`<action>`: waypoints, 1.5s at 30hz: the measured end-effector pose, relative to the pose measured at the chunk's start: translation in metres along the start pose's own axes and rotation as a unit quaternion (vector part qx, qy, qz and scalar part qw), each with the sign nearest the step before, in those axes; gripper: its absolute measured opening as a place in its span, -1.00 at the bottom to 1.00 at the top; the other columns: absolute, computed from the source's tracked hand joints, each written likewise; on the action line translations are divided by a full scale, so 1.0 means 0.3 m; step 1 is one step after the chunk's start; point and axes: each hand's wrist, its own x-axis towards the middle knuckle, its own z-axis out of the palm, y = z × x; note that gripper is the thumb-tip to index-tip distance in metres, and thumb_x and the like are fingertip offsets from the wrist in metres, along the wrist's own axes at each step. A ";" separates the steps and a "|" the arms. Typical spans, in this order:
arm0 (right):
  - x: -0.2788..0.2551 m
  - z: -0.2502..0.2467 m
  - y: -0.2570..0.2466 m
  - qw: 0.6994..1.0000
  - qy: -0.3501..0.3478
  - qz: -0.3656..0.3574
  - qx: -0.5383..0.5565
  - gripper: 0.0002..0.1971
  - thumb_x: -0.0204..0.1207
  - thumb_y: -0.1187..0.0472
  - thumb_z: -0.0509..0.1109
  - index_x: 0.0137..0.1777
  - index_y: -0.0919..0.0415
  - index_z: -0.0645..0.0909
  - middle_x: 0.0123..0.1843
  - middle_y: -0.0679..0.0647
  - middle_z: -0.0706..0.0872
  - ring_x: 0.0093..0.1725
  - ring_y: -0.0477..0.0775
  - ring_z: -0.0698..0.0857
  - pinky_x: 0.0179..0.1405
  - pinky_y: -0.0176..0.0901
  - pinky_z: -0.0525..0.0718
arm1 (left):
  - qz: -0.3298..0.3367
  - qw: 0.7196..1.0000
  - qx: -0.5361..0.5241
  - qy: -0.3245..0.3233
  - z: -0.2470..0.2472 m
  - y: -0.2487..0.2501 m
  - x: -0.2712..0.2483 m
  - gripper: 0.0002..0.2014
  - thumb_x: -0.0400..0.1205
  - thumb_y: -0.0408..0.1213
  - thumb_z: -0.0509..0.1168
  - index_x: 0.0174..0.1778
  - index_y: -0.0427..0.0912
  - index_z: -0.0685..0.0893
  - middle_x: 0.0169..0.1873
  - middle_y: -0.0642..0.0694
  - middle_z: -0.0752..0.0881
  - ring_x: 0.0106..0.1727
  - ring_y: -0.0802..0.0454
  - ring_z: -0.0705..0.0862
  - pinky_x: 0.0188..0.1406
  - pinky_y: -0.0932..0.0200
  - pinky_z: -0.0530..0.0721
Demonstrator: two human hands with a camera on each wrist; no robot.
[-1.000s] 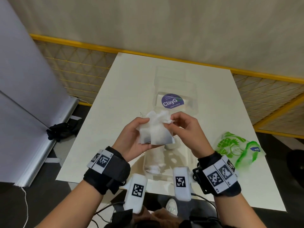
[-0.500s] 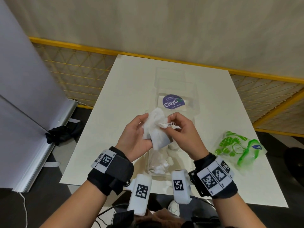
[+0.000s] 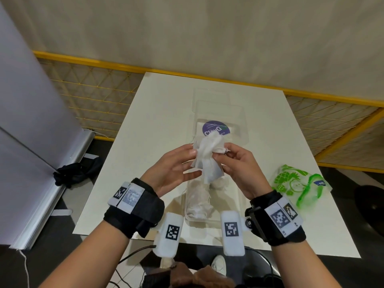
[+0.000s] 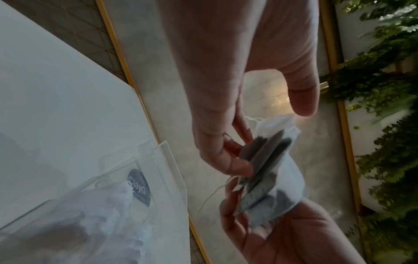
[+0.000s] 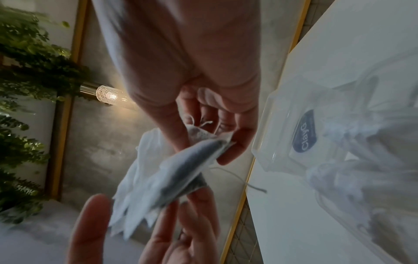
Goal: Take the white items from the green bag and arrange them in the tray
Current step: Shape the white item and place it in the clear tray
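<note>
Above the clear tray (image 3: 239, 206) both hands hold a bunch of white tea bags (image 3: 207, 163). My left hand (image 3: 195, 163) keeps the bunch between thumb and fingers, the fingers fairly straight behind it. My right hand (image 3: 218, 156) pinches the top corner of one bag, strings poking out. The right wrist view shows that pinch (image 5: 208, 142) on the tea bags (image 5: 169, 182). More white bags (image 3: 199, 202) lie in the tray's near end. The green printed bag (image 3: 297, 186) lies flat on the table at the right.
The tray's clear lid (image 3: 218, 107) lies open behind it, with a purple round sticker (image 3: 216, 129) showing. The white table (image 3: 162, 113) ends just before my wrists. A yellow-framed mesh fence (image 3: 93, 88) runs behind, and a grey panel (image 3: 25, 121) stands to the left.
The bunch went from spread wide in both hands to gathered narrow and hanging upright. My right fingers shifted to pinch one bag's top corner. The hands stayed over the tray.
</note>
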 end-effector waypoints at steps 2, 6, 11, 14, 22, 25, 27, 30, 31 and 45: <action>-0.006 0.000 0.000 1.000 -0.002 -0.003 0.003 -0.82 0.52 0.40 0.33 0.00 0.15 0.69 -0.10 0.02 0.79 -0.04 -0.02 0.74 -0.08 -0.22 0.67 | -0.005 1.000 0.005 0.003 0.008 -0.006 -0.001 -0.57 0.33 -0.11 0.51 0.12 -0.07 0.67 -0.07 -0.05 0.72 -0.04 0.04 0.67 -0.06 0.17 0.67; -0.017 0.007 -0.008 0.994 -0.009 -0.076 -0.073 -0.84 0.53 0.39 0.33 -0.04 0.13 0.65 -0.13 -0.04 0.74 -0.10 -0.15 0.70 -0.15 -0.34 0.64 | -0.033 0.996 -0.065 0.047 0.014 -0.004 0.008 -0.53 0.44 -0.03 0.37 0.15 -0.28 0.68 0.02 -0.27 0.63 0.12 -0.13 0.60 0.17 0.04 0.65; -0.028 -0.006 0.001 0.967 -0.048 -0.156 -0.193 -0.81 0.49 0.31 0.29 -0.13 -0.04 0.58 -0.19 -0.21 0.67 -0.12 -0.13 0.63 -0.10 -0.29 0.60 | -0.035 0.991 -0.103 0.079 0.006 -0.008 0.032 -0.83 0.55 -0.41 0.22 -0.05 -0.37 0.68 -0.03 -0.28 0.57 0.09 -0.07 0.56 0.23 0.07 0.57; -0.043 -0.014 0.012 0.959 -0.065 -0.177 -0.211 -0.77 0.44 0.31 0.30 -0.10 -0.10 0.59 -0.08 -0.30 0.72 0.00 -0.14 0.68 0.05 -0.32 0.61 | -0.009 0.991 -0.104 0.079 0.011 0.007 0.029 -0.71 0.68 -0.35 0.10 -0.18 -0.24 0.74 -0.09 -0.22 0.76 -0.02 -0.08 0.74 0.07 -0.01 0.67; -0.045 -0.036 0.023 0.975 -0.068 -0.144 -0.157 -0.77 0.54 0.49 0.28 -0.12 0.12 0.57 -0.26 -0.21 0.66 -0.24 -0.21 0.58 -0.21 -0.42 0.55 | 0.013 0.984 -0.167 0.065 0.010 0.020 0.051 -0.73 0.69 -0.27 0.07 0.14 -0.27 0.62 0.11 -0.28 0.71 0.04 -0.12 0.75 0.12 -0.13 0.61; -0.038 -0.043 0.020 0.983 -0.059 -0.131 -0.114 -0.83 0.53 0.46 0.31 -0.06 0.18 0.60 -0.23 -0.19 0.71 -0.17 -0.20 0.63 -0.15 -0.41 0.58 | 0.025 0.983 -0.166 0.069 0.013 0.027 0.062 -0.81 0.68 -0.36 0.09 0.02 -0.27 0.61 0.17 -0.31 0.65 -0.02 -0.11 0.77 0.06 -0.10 0.66; -0.036 -0.058 0.013 0.987 -0.051 -0.131 -0.078 -0.85 0.50 0.41 0.34 -0.03 0.19 0.64 -0.17 -0.17 0.73 -0.10 -0.17 0.66 -0.08 -0.38 0.60 | 0.031 0.977 -0.190 0.090 -0.002 0.031 0.074 -0.81 0.69 -0.42 0.07 0.02 -0.33 0.59 0.26 -0.35 0.59 -0.01 -0.13 0.76 0.02 -0.02 0.70; -0.036 -0.088 -0.017 0.989 -0.067 -0.127 -0.038 -0.79 0.42 0.36 0.35 -0.13 0.04 0.72 -0.17 -0.09 0.72 -0.11 -0.10 0.66 -0.08 -0.33 0.60 | 0.033 0.973 -0.195 0.117 -0.024 0.043 0.090 -0.68 0.67 -0.48 0.14 0.35 -0.37 0.44 0.25 -0.34 0.60 -0.16 0.00 0.80 -0.22 0.20 0.78; -0.036 -0.098 -0.034 0.988 -0.082 -0.126 -0.043 -0.82 0.40 0.34 0.39 -0.14 0.03 0.73 -0.17 -0.06 0.72 -0.12 -0.09 0.67 -0.09 -0.32 0.61 | 0.027 0.980 -0.147 0.131 -0.030 0.047 0.092 -0.61 0.64 -0.48 0.19 0.40 -0.35 0.38 0.22 -0.32 0.62 -0.19 0.04 0.80 -0.27 0.26 0.76; 0.052 0.009 -0.127 0.832 -0.326 -0.110 -0.435 -0.91 0.41 0.25 0.48 -0.10 0.19 0.75 0.25 -0.23 0.52 0.32 -0.18 0.47 0.32 -0.47 0.35 | -0.161 0.902 0.400 -0.009 -0.035 0.111 0.093 -0.67 0.40 -0.47 0.46 0.01 -0.23 0.53 -0.34 -0.14 0.63 -0.59 0.18 0.58 -0.61 0.39 0.49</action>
